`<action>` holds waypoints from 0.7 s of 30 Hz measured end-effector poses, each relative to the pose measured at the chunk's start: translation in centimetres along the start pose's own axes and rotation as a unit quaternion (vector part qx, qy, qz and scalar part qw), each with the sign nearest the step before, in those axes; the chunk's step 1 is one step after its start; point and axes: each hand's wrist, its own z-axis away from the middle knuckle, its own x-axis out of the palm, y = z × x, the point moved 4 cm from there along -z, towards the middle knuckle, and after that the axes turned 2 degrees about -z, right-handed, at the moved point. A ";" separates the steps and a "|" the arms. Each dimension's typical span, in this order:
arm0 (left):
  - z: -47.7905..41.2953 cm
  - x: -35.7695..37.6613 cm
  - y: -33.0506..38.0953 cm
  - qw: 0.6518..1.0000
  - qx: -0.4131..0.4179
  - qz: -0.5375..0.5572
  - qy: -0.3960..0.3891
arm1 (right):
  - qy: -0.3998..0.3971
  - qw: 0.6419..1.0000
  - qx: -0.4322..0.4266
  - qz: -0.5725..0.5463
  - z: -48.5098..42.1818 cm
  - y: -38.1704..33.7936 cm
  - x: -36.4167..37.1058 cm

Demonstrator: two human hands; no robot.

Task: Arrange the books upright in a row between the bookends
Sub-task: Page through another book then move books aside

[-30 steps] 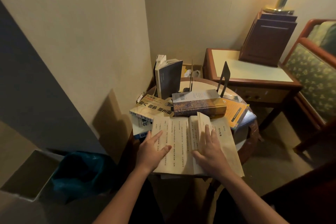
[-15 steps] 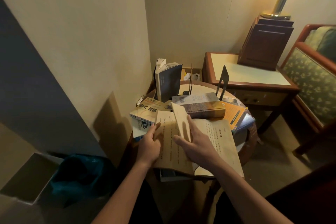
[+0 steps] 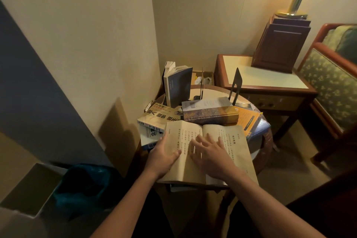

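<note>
Both hands, left hand (image 3: 163, 157) and right hand (image 3: 213, 155), press flat the yellowed open book (image 3: 234, 146).

An open book (image 3: 218, 141) with yellowed pages of vertical print lies flat at the near edge of the pile, spread at its middle. Behind it, a thick book with a purple and gold spine (image 3: 209, 115) lies on its side. To the left, a yellow book with large dark characters (image 3: 154, 117) is stacked flat on others. An orange book (image 3: 249, 120) lies flat to the right. At the back left, a grey book (image 3: 178, 86) stands upright, its pages slightly fanned. Two dark metal bookends are seen standing behind the pile: a thin one (image 3: 201, 84) edge-on and a taller one (image 3: 236, 84) tilted.
</note>
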 end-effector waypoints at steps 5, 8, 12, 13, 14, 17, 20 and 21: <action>0.8 1.1 -0.5 0.973 0.039 -0.228 -0.001 | -0.024 0.999 0.024 0.017 0.0 1.1 1.9; 1.5 2.1 0.5 0.900 0.183 -0.396 0.017 | -0.023 0.999 0.026 0.023 0.2 1.3 2.5; 0.8 3.0 0.7 0.884 0.168 -0.436 -0.002 | -0.022 0.999 0.030 0.030 0.3 1.7 2.9; 0.4 3.0 0.8 0.887 0.160 -0.433 0.002 | -0.021 0.999 0.029 0.032 0.3 1.8 3.1; -0.1 2.9 1.0 0.890 0.155 -0.430 0.004 | -0.022 0.999 0.028 0.033 0.3 1.9 3.2; -2.2 2.6 1.4 0.901 0.140 -0.410 -0.009 | -0.023 0.999 0.029 0.033 0.3 2.1 3.3; -4.1 2.5 1.6 0.914 0.121 -0.387 -0.029 | -0.027 0.999 0.029 0.029 0.2 2.0 3.3; -4.2 2.6 1.7 0.918 0.119 -0.379 -0.026 | -0.024 0.999 0.029 0.030 0.2 2.1 3.3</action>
